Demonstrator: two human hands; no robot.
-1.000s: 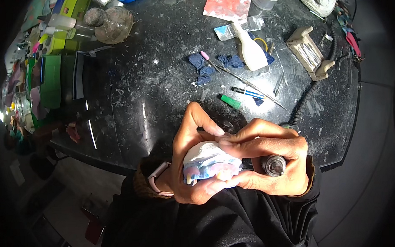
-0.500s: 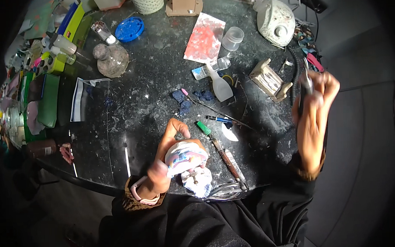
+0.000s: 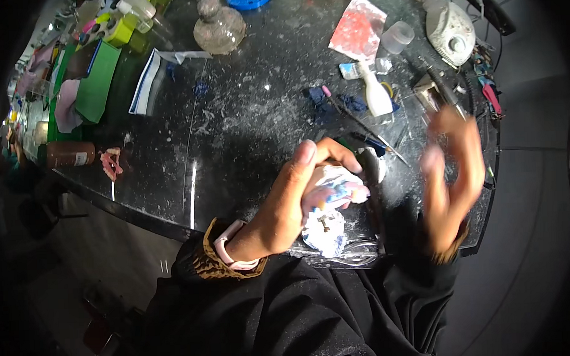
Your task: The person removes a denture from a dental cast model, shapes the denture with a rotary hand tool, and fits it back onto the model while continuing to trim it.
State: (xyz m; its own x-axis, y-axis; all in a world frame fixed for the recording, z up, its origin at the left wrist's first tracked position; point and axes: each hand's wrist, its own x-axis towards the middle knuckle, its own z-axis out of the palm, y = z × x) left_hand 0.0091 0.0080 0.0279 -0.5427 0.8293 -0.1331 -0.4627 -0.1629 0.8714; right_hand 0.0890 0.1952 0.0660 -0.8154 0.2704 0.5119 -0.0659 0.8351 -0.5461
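My left hand is wrapped round a white plaster dental model with pink and blue patches, near the table's front edge. Just below the model, a second white plaster piece with a small metal part on it lies close to my body. My right hand is smeared by motion on the right, with thumb and fingers apart and nothing visible between them. Beyond its fingertips a grey handpiece-like tool slants over the small stand; whether the fingers touch it is hard to see.
A white bottle, a thin pink-ended tool and dark blue scraps lie beyond my hands. A red-smeared sheet and a white machine are farther back. At left stand a glass burner-like vessel and a brown bottle.
The view has shifted, so the table appears lower left of before. My right hand has let go of the grey tool, now by the stand. My left hand has turned the model.
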